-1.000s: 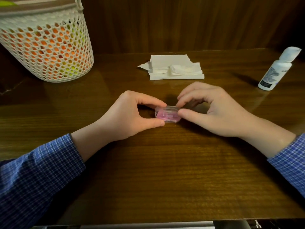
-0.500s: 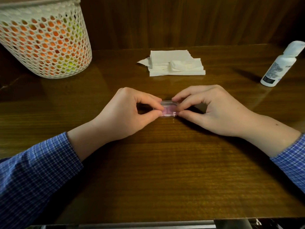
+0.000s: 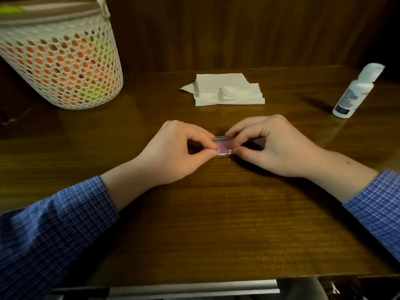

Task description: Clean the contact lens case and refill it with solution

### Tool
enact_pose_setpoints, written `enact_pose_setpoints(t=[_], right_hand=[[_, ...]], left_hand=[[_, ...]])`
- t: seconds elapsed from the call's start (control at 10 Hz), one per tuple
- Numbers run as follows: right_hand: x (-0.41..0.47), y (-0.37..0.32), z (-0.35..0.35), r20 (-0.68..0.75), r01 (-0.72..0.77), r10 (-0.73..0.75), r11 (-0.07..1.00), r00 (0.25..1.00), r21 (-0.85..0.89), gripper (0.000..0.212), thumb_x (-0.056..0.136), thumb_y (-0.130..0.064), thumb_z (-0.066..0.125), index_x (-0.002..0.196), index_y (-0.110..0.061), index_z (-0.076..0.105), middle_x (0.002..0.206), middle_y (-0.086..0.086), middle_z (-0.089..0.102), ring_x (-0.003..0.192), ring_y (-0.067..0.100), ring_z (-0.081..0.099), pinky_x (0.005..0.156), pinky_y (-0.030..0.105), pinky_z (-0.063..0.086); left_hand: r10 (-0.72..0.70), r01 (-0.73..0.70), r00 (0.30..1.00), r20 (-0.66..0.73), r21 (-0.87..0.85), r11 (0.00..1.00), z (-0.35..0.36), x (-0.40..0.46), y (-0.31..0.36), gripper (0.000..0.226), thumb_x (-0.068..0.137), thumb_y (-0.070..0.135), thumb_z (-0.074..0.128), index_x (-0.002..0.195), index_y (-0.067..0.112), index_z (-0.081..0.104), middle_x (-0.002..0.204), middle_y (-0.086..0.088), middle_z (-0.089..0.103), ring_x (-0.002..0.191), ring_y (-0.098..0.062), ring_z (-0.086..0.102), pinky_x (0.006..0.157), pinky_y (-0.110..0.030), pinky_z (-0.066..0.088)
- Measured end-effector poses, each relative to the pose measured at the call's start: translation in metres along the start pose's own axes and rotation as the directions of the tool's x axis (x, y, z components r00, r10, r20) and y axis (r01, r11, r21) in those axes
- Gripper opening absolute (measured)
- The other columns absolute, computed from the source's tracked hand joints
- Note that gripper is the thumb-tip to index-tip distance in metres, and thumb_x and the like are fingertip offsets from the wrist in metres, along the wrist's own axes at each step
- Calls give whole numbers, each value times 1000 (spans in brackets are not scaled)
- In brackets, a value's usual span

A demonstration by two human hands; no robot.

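Observation:
A small clear contact lens case [image 3: 223,147] with a pink inside sits low over the middle of the wooden table [image 3: 216,224]. My left hand [image 3: 173,151] pinches its left end between thumb and forefinger. My right hand [image 3: 270,144] pinches its right end the same way. Fingertips hide both ends of the case. A white solution bottle [image 3: 351,93] with a white cap stands apart at the far right. A stack of white paper tissues [image 3: 225,89] lies behind the hands.
A white perforated basket [image 3: 62,61] with orange and green contents stands at the back left. A dark wooden wall rises behind the table. A metal rail [image 3: 190,290] runs along the near edge.
Both hands have closed in on the case, so less of it shows than a second ago. The case has stayed at the table's middle.

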State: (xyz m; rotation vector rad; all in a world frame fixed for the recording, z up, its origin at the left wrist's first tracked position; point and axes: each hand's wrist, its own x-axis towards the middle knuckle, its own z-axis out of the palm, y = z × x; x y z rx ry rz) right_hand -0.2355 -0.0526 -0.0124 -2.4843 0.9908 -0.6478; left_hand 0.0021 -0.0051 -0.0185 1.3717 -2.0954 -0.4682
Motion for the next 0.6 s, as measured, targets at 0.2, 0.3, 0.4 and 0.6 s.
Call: enact_pose_setpoints(t=[0.2,0.3,0.4,0.6], right_hand=[[-5,0,5,-38,34,-37,997,999,-72,14,90,-26,73,102,-31,79,115,-18,70,109,-8,61,92,2,43],[-10,-4,3,-20,48,-51,992,998,-117,19,90,-26,71,108,-30,77,119,-15,70,110,-7,61,93,5,42],[-19,-10,3,-29,25,-30,988,999,-152,28,89,-34,67,116,-30,74,122,-13,67,111,-1,60,97,16,46],[-60,-16,-6,-137,-74,50,981,989,-177,26,92,-27,68,118,-31,70,110,-20,62,101,-2,60,96,34,55]], left_hand=[[-50,50,999,-10,-37,998,0,-3,-2,15,92,28,75,104,36,77,117,20,72,113,10,62,94,-9,47],[-54,53,998,-13,-48,997,0,-5,1,13,92,30,74,103,34,77,126,16,69,117,3,61,100,-19,47],[-95,89,990,-109,-56,994,1,-10,9,10,93,29,72,102,28,78,128,11,65,117,-3,60,101,-26,52],[7,-37,952,-308,-93,995,13,-58,59,8,93,24,69,94,31,72,93,19,67,89,-1,65,77,-15,52]])
